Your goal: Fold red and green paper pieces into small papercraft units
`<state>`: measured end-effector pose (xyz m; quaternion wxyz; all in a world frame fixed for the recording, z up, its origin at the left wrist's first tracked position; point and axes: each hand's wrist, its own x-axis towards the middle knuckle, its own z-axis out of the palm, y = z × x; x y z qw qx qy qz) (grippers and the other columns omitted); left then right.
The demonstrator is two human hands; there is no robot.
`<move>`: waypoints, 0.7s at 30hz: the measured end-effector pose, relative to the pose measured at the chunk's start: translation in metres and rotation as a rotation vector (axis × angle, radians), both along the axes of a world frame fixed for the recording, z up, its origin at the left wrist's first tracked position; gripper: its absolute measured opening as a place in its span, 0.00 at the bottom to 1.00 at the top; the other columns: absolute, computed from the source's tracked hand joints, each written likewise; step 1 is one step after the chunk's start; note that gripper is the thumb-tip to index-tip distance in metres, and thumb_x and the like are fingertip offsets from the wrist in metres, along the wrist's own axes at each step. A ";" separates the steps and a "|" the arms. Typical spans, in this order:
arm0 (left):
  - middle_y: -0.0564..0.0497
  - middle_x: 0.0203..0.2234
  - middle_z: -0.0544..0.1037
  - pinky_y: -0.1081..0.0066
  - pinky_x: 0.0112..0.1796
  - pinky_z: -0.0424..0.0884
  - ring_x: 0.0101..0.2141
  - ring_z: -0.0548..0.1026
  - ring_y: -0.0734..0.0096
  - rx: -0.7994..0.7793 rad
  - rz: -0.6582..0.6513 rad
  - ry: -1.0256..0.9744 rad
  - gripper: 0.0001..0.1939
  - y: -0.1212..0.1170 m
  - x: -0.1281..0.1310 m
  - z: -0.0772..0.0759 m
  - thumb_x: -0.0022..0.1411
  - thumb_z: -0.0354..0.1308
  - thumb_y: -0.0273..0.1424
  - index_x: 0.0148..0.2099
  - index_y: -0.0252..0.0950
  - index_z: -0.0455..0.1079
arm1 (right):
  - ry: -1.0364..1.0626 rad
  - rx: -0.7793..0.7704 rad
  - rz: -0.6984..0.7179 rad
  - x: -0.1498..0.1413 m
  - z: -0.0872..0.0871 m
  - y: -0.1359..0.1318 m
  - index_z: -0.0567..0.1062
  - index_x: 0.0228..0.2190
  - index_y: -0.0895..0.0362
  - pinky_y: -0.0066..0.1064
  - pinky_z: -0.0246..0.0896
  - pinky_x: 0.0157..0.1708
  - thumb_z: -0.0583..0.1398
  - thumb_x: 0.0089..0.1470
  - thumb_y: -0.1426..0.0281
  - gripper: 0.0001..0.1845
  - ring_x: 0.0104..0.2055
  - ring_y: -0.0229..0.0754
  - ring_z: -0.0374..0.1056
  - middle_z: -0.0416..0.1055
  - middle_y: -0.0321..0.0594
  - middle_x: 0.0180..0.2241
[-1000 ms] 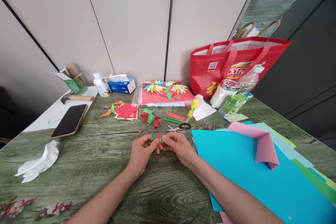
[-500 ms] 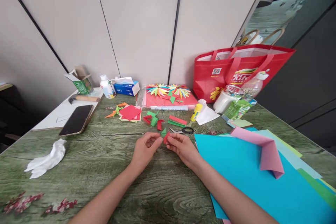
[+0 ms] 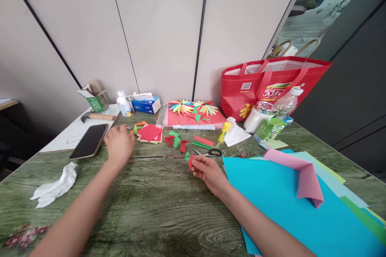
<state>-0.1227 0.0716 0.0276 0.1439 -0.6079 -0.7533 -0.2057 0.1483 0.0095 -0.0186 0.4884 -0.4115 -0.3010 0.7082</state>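
My right hand (image 3: 210, 172), fingers closed in a pinch, holds a small folded red paper piece (image 3: 191, 162); a green folded tip (image 3: 187, 156) shows just beyond it. Farther left, my left hand (image 3: 120, 144) is smeared by motion. It reaches over the orange folded paper (image 3: 141, 123), covering part of it, and its grip cannot be made out. Beside it lies a stack of red and cream paper squares (image 3: 150, 132). Between the hands and the back are red and green folded pieces (image 3: 176, 141), paper strips (image 3: 203, 141) and scissors (image 3: 214, 152).
A phone (image 3: 89, 140), hammer (image 3: 99, 117) and crumpled tissue (image 3: 56, 186) lie on the left. A glue stick (image 3: 224, 132) stands beside a white napkin (image 3: 237, 133). Blue paper sheets (image 3: 271, 196) cover the right, with a red bag (image 3: 238, 92) behind.
My left hand has left the red and green piece and moved left to the orange folded paper. My right hand stays in place, still pinching the red piece.
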 end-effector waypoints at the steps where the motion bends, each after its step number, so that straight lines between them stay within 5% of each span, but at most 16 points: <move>1: 0.26 0.44 0.67 0.48 0.41 0.57 0.48 0.62 0.38 -0.028 0.098 0.016 0.20 0.007 -0.020 -0.001 0.56 0.51 0.33 0.47 0.24 0.62 | 0.006 -0.004 -0.003 0.000 0.000 0.000 0.73 0.25 0.62 0.22 0.59 0.23 0.69 0.31 0.65 0.18 0.22 0.30 0.62 0.69 0.35 0.20; 5: 0.27 0.49 0.62 0.45 0.38 0.56 0.51 0.54 0.27 -0.084 0.406 -0.107 0.19 0.030 -0.089 -0.014 0.56 0.51 0.38 0.40 0.24 0.61 | 0.013 -0.021 -0.002 -0.001 0.003 0.000 0.73 0.25 0.61 0.23 0.59 0.23 0.69 0.30 0.65 0.18 0.21 0.31 0.62 0.69 0.34 0.19; 8: 0.38 0.43 0.69 0.45 0.35 0.54 0.49 0.57 0.26 -0.104 0.442 -0.225 0.18 0.043 -0.113 -0.022 0.55 0.51 0.41 0.27 0.28 0.57 | 0.006 -0.022 -0.003 -0.003 0.005 0.000 0.72 0.25 0.61 0.23 0.58 0.23 0.69 0.30 0.65 0.18 0.21 0.30 0.61 0.69 0.35 0.19; 13: 0.46 0.29 0.75 0.42 0.34 0.49 0.50 0.55 0.27 -0.059 0.454 -0.264 0.27 0.059 -0.122 -0.027 0.50 0.54 0.42 0.17 0.31 0.42 | 0.020 -0.013 -0.007 -0.004 0.003 0.001 0.72 0.26 0.61 0.22 0.58 0.22 0.69 0.30 0.66 0.18 0.21 0.31 0.61 0.69 0.35 0.20; 21: 0.39 0.39 0.74 0.41 0.35 0.52 0.51 0.54 0.26 -0.097 0.524 -0.336 0.19 0.055 -0.117 -0.014 0.45 0.59 0.38 0.20 0.32 0.52 | 0.025 -0.016 -0.012 -0.003 -0.001 0.003 0.72 0.27 0.61 0.23 0.58 0.22 0.69 0.30 0.65 0.19 0.22 0.31 0.62 0.69 0.35 0.21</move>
